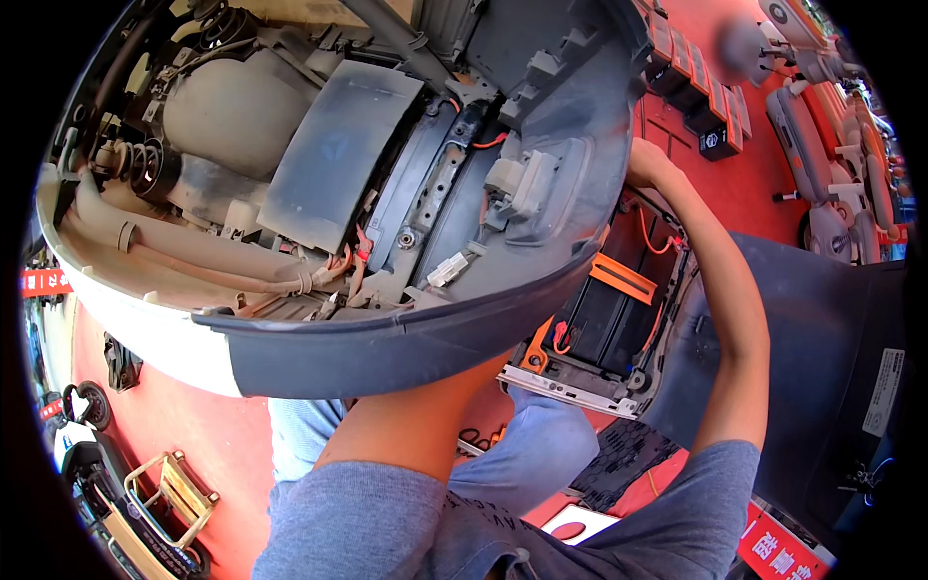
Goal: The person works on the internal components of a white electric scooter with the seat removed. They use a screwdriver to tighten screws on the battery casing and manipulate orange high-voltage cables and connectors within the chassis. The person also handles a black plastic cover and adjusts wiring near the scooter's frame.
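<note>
**Tilted Shell over Open Battery Bay**

Right hand (648, 164): partly behind the right edge of the dark shell (406, 346); fingers hidden, grip spread or closed cannot be told. Left hand: concealed behind the shell; grip state cannot be told.

The shell, tilted before the person, contains a flat grey cover (338, 155), a coil spring (145, 166) and a white connector (448, 270). Below right, the open battery bay (570, 390) holds black batteries (592, 324), an orange strap (623, 278) and red cables (657, 244). The shell obstructs the bay's left side. Black-and-orange boxes (717, 126) stand at upper right.
</note>
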`<state>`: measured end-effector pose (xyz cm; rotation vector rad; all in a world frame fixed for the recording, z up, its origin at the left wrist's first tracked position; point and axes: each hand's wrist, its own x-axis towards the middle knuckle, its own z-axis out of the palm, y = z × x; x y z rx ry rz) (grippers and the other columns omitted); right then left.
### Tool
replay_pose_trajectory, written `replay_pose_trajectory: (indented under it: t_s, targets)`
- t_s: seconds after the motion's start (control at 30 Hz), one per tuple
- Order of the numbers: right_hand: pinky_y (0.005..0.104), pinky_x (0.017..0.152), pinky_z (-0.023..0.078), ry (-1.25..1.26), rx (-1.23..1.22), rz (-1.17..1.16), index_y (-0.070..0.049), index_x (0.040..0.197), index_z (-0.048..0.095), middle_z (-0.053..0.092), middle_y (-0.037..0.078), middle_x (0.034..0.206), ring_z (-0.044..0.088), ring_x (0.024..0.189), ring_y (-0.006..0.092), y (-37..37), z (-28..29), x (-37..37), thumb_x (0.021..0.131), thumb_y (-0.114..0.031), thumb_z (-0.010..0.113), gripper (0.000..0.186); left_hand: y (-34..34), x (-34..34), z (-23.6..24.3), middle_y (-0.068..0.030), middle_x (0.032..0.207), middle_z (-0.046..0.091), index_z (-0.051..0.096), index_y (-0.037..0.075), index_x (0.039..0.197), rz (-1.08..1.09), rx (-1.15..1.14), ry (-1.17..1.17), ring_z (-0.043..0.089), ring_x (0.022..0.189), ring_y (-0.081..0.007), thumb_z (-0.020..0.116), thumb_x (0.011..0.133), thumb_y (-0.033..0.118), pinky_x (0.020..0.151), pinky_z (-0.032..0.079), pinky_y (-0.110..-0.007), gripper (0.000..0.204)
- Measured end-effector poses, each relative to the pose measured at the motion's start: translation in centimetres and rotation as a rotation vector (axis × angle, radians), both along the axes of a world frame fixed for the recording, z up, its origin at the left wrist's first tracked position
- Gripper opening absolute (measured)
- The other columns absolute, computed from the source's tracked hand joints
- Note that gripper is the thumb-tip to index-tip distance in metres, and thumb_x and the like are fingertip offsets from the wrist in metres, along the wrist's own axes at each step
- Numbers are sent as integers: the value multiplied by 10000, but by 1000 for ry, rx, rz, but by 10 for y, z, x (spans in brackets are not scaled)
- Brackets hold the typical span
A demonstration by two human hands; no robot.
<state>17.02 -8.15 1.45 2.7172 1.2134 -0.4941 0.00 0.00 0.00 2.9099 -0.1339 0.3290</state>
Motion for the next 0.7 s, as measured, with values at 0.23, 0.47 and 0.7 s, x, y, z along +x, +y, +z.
replay_pose_trajectory:
  t_s: [0.23,0.47,0.7]
  targets:
    - [421,670,460,-32,171,102,-33,754,610,593,195,797,569,805,342,-7,-21,4,641,-156,581,170,-3,-3,5,-58,1221,418,420,43,1191,14,23,-4,332,1178,-190,501,766,299,1013,108,-444,502]
    - [423,659,449,-80,-52,-15,-77,800,617,600,171,803,570,803,338,3,14,-25,684,-213,563,187,3,-3,6,-56,1203,430,433,43,1176,5,21,-17,347,1165,-185,509,756,290,1007,121,-445,492]
    - [404,626,428,191,430,38,24,754,538,572,194,763,556,751,343,-16,11,-5,658,-99,590,164,-2,-1,4,-59,1192,440,440,38,1168,-2,-4,-43,361,1155,-181,518,748,283,1006,121,-441,492]
